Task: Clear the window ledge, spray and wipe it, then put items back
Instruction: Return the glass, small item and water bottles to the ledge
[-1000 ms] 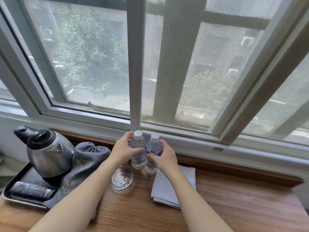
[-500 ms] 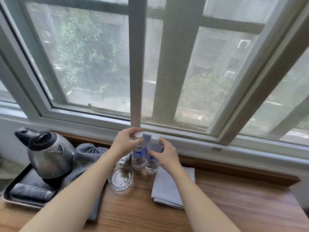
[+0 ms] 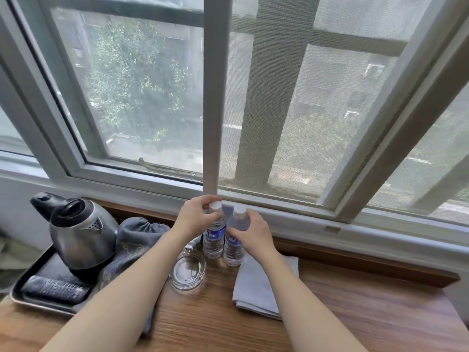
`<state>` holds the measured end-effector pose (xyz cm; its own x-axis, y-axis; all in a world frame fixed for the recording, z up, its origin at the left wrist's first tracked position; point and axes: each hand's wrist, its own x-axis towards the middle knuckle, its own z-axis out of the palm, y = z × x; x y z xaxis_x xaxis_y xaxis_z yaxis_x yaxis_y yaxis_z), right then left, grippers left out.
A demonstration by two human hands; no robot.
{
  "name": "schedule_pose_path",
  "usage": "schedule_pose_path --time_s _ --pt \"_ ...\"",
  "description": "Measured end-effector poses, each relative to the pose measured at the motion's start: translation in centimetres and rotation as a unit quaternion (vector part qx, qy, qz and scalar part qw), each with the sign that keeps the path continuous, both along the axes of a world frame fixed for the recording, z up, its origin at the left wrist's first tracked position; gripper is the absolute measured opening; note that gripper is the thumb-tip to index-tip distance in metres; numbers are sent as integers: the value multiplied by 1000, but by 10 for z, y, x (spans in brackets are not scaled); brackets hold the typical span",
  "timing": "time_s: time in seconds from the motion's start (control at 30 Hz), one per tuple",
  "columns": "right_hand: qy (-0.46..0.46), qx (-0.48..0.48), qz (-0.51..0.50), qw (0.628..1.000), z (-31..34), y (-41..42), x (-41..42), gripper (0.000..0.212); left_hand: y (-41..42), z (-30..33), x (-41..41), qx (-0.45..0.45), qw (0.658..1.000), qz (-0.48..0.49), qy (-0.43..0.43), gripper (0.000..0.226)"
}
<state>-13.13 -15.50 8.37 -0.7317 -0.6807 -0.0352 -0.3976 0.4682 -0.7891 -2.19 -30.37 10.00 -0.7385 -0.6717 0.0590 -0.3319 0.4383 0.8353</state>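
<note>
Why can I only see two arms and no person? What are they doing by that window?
The camera sits on the person's head and looks down, so you see only their arms. The left hand holds one water bottle near its cap, and the right hand holds the other water bottle. Both bottles stand side by side on the wooden ledge under the window. Beside them are a glass ashtray, a folded grey cloth, a grey fabric bag, and a dark tray with a metal kettle and a remote control.
</note>
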Motion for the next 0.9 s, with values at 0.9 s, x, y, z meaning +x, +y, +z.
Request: schedule_pose_path --time_s 0.9 --pt "-114 -40 31 992 -8 14 -4 61 4 -7 10 17 999 2 -35 43"
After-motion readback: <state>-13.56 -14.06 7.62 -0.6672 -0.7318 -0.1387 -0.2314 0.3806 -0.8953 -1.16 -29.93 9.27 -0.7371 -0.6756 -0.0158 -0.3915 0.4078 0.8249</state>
